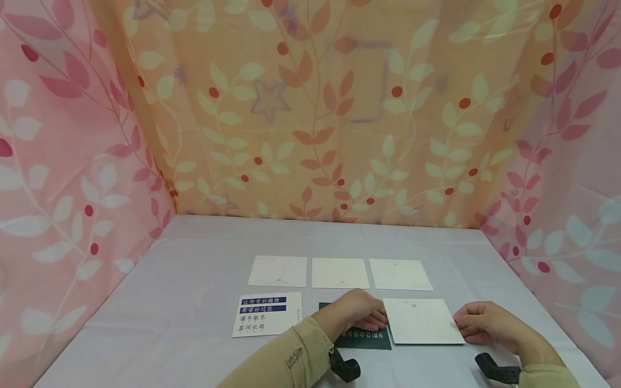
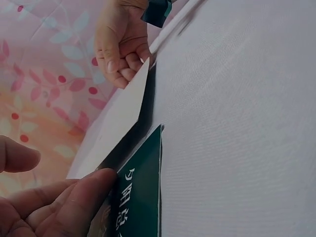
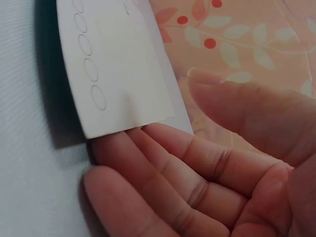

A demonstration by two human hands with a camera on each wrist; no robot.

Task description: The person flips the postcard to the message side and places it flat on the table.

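Note:
A white card (image 1: 423, 321) with a small printed mark lies at the front right, between the two hands. It is slightly raised, with a dark shadow beneath. My right hand (image 1: 487, 325) is at its right edge; in the right wrist view the extended fingers (image 3: 163, 168) reach under the edge and the thumb stands apart. My left hand (image 1: 356, 311) is at the card's left edge. Its fingers (image 2: 94, 192) lie over a dark green card (image 2: 143, 182) with white characters, its thumb held away. The left hand and forearm hide part of that green card.
Three blank-looking white cards, left (image 1: 277, 271), middle (image 1: 340, 274) and right (image 1: 400, 275), form a row behind. A card with dark blue printed lines (image 1: 267, 315) lies at the front left. White cloth (image 1: 160, 312) covers the table; patterned fabric walls (image 1: 310, 134) enclose three sides.

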